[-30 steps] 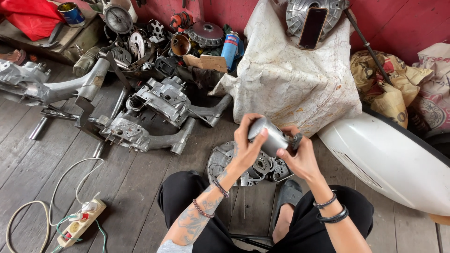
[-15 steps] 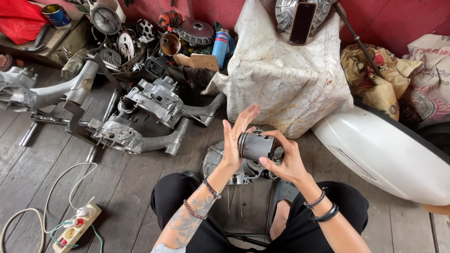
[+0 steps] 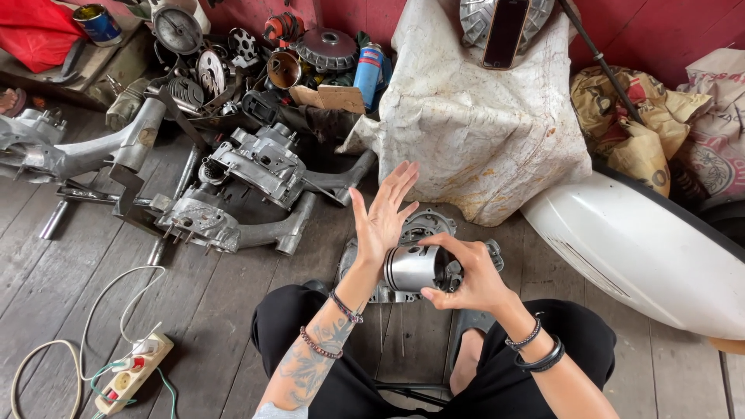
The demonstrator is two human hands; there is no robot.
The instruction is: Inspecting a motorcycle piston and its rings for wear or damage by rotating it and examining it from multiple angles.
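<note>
My right hand [image 3: 475,273] grips a silver metal piston [image 3: 413,268], held sideways above my lap. My left hand [image 3: 382,215] is flat and open, fingers spread upward, its palm pressed against the piston's closed end. Below the hands a grey engine casing [image 3: 423,226] lies on the wooden floor [image 3: 233,310] between my knees, partly hidden by the hands. I sit in black trousers.
Grey engine cases and swing arms [image 3: 248,178] lie at left with gears and a blue spray can [image 3: 368,74] behind. A cloth-covered block [image 3: 466,116] holds a phone [image 3: 505,31]. A white scooter panel [image 3: 636,248] is at right, a power strip [image 3: 132,372] at lower left.
The piston has turned sideways in my right hand and dropped slightly. My left hand has let go of it and opened flat against its end.
</note>
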